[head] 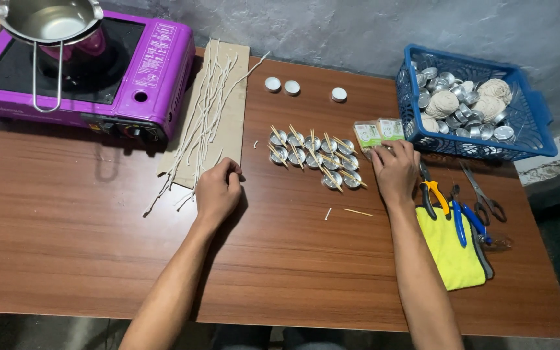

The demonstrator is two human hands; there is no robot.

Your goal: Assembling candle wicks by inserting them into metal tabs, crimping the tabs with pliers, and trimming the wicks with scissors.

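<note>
The fingers of the left hand (218,189) are curled, pinching the end of a white string (197,170) on the cardboard (231,120). The right hand (395,170) is laid flat, fingers together, touching a small packet (368,135). The little metal cups (312,157) are found at nine o'clock from the right hand.

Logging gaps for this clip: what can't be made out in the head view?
- Left hand: fingertips curl under at the white wicks; whether they pinch one is hidden.
- Right hand: covers part of the small packets; any grip is unclear.
- Metal cups: too small to see their contents.
- Pot on the purple stove: cut off by the top edge.
- Blue basket: lower contents hidden by its wall.
</note>
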